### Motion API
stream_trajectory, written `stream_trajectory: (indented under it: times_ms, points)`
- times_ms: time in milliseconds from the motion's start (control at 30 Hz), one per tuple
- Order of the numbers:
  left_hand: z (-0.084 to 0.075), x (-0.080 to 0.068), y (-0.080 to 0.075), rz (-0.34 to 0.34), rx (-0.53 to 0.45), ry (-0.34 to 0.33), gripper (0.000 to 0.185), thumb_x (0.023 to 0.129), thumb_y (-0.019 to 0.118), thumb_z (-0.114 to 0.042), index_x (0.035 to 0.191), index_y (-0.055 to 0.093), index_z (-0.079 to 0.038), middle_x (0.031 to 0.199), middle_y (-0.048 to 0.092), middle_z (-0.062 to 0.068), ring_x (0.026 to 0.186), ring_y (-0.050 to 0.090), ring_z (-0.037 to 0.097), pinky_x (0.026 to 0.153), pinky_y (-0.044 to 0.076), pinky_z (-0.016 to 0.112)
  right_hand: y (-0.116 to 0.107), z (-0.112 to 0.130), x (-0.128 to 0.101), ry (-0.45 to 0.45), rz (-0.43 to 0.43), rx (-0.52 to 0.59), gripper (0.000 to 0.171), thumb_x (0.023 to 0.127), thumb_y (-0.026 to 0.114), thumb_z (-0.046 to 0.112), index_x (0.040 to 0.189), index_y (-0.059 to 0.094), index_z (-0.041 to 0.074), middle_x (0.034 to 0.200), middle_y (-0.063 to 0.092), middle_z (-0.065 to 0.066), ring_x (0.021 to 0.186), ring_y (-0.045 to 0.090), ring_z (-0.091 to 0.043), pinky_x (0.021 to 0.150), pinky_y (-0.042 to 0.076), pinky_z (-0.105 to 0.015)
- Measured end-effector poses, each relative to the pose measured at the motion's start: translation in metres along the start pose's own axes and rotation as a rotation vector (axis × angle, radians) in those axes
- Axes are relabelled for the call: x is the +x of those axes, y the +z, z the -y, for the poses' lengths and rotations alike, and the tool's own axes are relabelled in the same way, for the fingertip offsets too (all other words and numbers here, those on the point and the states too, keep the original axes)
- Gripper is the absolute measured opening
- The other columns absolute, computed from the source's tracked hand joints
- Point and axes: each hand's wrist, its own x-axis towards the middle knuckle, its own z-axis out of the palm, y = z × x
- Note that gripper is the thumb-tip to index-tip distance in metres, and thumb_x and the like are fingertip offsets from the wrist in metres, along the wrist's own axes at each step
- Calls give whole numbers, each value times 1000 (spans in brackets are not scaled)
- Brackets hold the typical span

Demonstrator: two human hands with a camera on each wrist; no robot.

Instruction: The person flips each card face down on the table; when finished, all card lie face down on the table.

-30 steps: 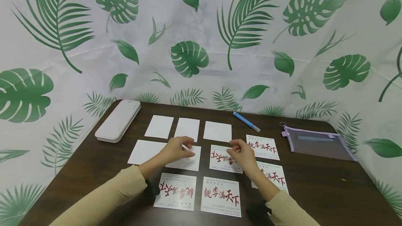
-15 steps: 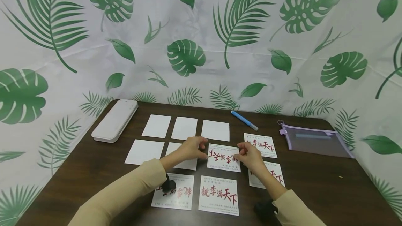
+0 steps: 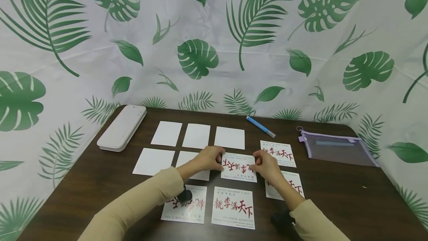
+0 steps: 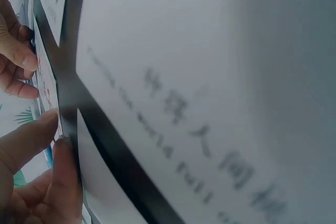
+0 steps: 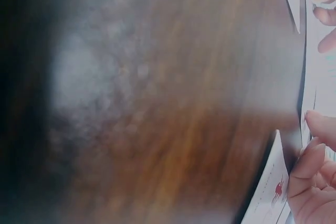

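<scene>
A square white card with red brush characters lies upside down in the middle of the table. My left hand pinches its left edge between thumb and index finger, as the left wrist view shows close up at the fingers. From the other side my right hand pinches the right edge, covering part of the print. In the right wrist view, the right thumb meets the index finger at the card's rim. Below it lie two more printed cards, one upright and one upside down, partly behind the left wrist.
Several blank white cards stand in rows at the left. Two printed cards are to the right. A white case, a blue marker and a purple mesh zip pouch lie along the back of the dark wooden table.
My left hand has moved right from over a blank card to the printed card's left edge. The right hand has shifted slightly right to its right edge, uncovering more print.
</scene>
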Motion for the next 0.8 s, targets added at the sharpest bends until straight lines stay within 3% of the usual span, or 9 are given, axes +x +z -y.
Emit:
stream_trajectory:
  times_ms: [300, 533, 667, 800]
  points:
    - [-2, 3, -1, 14, 7, -26, 58, 72, 80, -9, 124, 55, 0, 78, 59, 0, 66, 50, 10, 64, 43, 23, -5, 2, 1, 26, 28, 8, 39, 76, 74, 4, 107, 52, -4, 79, 50, -8, 61, 47, -16, 52, 40, -28]
    - [-2, 1, 0, 24, 12, -40, 64, 72, 80, -9, 129, 52, -1, 79, 59, 0, 65, 50, 9, 63, 44, 23, -4, 1, -1, 26, 4, 26, 37, 77, 73, 4, 104, 48, 1, 82, 51, -7, 68, 47, -17, 59, 38, -28]
    - [-1, 0, -1, 4, 5, -7, 64, 72, 80, -8, 128, 52, 1, 81, 59, 1, 68, 51, 10, 64, 45, 22, -6, 1, -1, 26, -13, 156, 32, 79, 68, -2, 104, 49, -2, 82, 51, -8, 67, 48, -15, 58, 45, -25]
    - [2, -1, -4, -77, -74, 42, 51, 71, 80, -5, 117, 57, 2, 88, 59, 5, 76, 56, 13, 68, 48, 21, -8, 1, 0, 34, 1, 342, 28, 82, 62, -8, 107, 48, -6, 82, 51, -9, 66, 51, -13, 57, 51, -23]
